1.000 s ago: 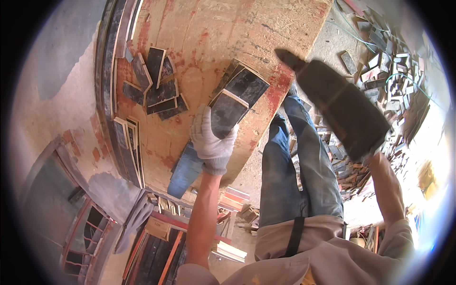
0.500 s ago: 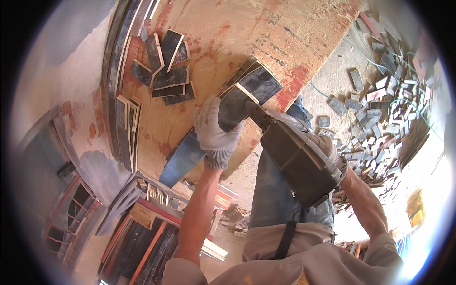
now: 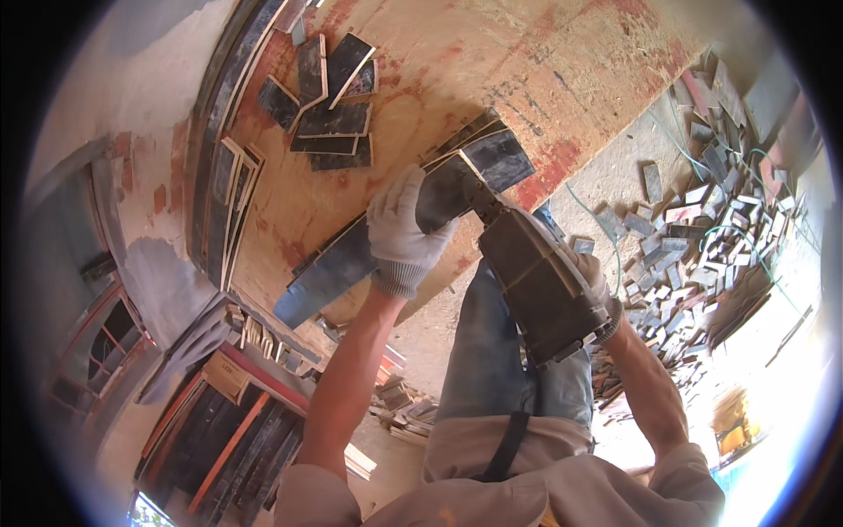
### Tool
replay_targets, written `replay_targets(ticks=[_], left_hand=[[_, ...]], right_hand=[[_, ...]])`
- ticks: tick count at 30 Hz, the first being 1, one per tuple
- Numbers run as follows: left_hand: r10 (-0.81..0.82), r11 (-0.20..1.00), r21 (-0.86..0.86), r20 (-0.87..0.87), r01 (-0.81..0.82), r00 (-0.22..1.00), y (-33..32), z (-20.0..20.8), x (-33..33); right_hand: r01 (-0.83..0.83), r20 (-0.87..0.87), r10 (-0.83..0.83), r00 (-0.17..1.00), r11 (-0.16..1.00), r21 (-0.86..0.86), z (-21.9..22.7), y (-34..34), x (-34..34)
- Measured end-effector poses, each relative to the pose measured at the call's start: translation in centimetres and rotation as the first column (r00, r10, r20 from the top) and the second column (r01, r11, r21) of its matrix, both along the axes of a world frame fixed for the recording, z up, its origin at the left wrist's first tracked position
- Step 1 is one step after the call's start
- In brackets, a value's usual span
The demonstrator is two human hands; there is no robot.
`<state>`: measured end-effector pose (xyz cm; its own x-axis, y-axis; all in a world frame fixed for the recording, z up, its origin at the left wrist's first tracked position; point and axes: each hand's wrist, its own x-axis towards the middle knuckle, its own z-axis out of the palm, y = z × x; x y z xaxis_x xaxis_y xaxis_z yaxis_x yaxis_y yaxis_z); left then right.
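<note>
My left hand (image 3: pixel 407 224), in a white knitted glove, is closed around a dark-faced plywood piece (image 3: pixel 439 195), thumb on the near side. My gloved right hand (image 3: pixel 590 277) grips a dark, boxy hand tool (image 3: pixel 540 281), whose body hides most of the fingers. The tool's narrow metal nose (image 3: pixel 479 195) rests at the right edge of the held piece; its exact kind is unclear. Just beyond lies another dark plywood piece (image 3: pixel 500 161) on the wooden worktop (image 3: pixel 421 88). A long blue piece (image 3: pixel 320 285) slants out from beneath my left hand.
Several dark plywood pieces (image 3: pixel 334 123) lie loosely at the far left of the worktop. More boards (image 3: pixel 230 206) lean along its left edge. Offcuts (image 3: pixel 694 237) pile up on the floor at right, with a thin green hose (image 3: pixel 733 230) across them. Long boards (image 3: pixel 237 439) are stacked lower left.
The whole view has shifted, with the floor pile sliding left and the loose pieces moving up and right. Both hands keep their holds, and the tool's nose stays at the plywood piece.
</note>
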<state>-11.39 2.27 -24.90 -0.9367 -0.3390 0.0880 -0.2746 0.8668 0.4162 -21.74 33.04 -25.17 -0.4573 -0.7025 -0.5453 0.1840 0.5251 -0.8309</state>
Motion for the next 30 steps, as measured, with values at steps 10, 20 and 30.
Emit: replay_targets(ticks=[10,20,30], left_hand=[[0.024,1.000,0.008,0.008,-0.024,1.000,0.2,0.2,0.3],[0.017,0.998,0.064,0.031,-0.019,0.999,-0.4,0.5,0.7],[0.009,1.000,-0.021,-0.129,-0.012,0.992,-4.1,0.2,8.2]], right_hand=[[-0.047,-0.138,0.027,0.990,0.989,-0.141,-1.4,2.9,0.3],[-0.064,-0.038,0.061,0.997,0.993,-0.100,0.3,4.2,1.2],[-0.085,0.072,0.091,0.993,0.993,-0.078,-0.1,2.7,5.2]])
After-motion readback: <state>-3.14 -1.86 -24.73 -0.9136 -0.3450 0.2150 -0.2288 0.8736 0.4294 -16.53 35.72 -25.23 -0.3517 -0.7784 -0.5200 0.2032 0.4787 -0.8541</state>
